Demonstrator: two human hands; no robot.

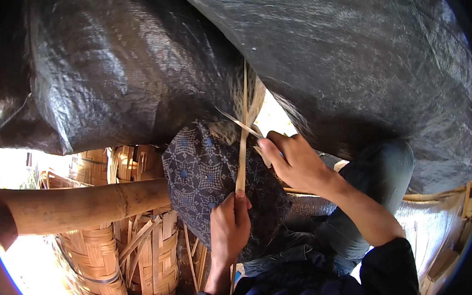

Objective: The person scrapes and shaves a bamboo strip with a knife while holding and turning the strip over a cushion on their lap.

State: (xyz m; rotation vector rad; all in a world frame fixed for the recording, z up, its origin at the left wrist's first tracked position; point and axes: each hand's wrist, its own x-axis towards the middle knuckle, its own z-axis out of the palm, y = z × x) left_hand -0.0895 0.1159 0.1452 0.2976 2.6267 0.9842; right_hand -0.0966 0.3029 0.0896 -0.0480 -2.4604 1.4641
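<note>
My left hand (pixel 230 226) is closed on the near end of a pale, flat bamboo strip (pixel 243 166), thumb pressed on top. The strip runs upward and narrows toward its far end. My right hand (pixel 296 160) is closed around a knife whose thin, pointed blade (pixel 237 121) lies across the strip, pointing up and to the left. Its handle is mostly hidden by my fingers. Beneath the strip, a dark patterned cloth (pixel 194 169) with blue spots covers my left knee area.
Dark plastic sheeting (pixel 118 73) hangs across the far side, with another fold (pixel 359 48) at the right. A thick bamboo pole (pixel 88 206) juts in from the left. Woven bamboo baskets (pixel 94 264) stand below it. My right knee (pixel 394 175) is raised.
</note>
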